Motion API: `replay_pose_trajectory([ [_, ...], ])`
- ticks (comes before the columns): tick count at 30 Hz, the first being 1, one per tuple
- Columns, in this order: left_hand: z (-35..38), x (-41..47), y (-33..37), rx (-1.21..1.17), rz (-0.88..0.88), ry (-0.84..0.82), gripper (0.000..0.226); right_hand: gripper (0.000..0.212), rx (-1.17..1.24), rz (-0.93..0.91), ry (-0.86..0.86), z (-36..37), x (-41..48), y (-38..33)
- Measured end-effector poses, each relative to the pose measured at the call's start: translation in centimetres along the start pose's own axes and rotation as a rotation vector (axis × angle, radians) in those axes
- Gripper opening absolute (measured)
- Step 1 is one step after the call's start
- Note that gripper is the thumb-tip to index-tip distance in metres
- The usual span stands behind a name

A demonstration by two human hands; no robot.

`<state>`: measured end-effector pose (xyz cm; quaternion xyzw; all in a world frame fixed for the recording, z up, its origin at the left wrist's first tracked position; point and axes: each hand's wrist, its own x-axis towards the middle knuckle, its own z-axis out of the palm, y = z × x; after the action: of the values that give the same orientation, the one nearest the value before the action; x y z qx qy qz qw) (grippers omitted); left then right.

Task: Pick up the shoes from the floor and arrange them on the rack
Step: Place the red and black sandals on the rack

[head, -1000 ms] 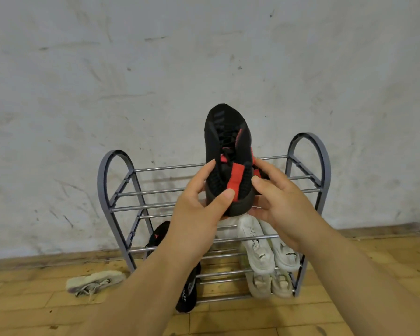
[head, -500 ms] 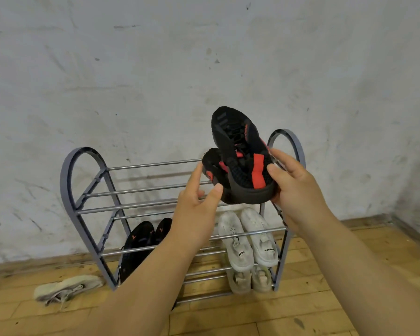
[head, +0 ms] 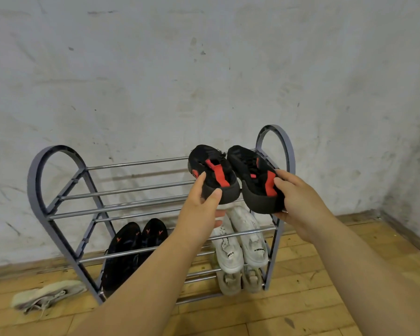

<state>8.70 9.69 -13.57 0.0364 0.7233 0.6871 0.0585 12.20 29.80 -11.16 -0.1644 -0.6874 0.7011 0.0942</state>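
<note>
**A:** Where are the red-black shoes?

**B:** Both are at the right end of the top shelf (head: 136,163), toes toward the wall (head: 204,69). The left hand (head: 199,214) grips the left shoe (head: 212,172) by the heel, thumb on the back and fingers round the side. The right hand (head: 298,202) holds the right shoe (head: 250,170) by its heel, thumb on top. I can't tell whether either sole touches the shelf.

**A:** So they're not set down yet?

**B:** I'd say not, since both hands are wrapped round them.

**A:** What about the rest of the rack (head: 33,187)?

**B:** Three pairs sit lower down. A black pair (head: 126,241) is on the left and a white pair (head: 250,241) on the right, with a beige pair (head: 230,282) under the white.

**A:** What's left to do?

**B:** Set these two down. Then there's the pale shoe (head: 46,295) on the floor (head: 301,299), left of the rack. It may be two shoes, but it's too blurred to say.
</note>
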Motion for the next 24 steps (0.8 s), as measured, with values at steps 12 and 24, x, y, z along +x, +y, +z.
replay_pose_trajectory([
  [12,-1.5,0.4,1.0,-0.239,-0.086,0.151,0.034,0.039,0.149,0.080,-0.120,-1.1,-0.2,0.8],
  [24,-11.2,-6.6,2.8,-0.236,-0.010,0.126,0.030,0.041,0.012,0.074,-0.387,-4.2,-5.5,-0.6],
])
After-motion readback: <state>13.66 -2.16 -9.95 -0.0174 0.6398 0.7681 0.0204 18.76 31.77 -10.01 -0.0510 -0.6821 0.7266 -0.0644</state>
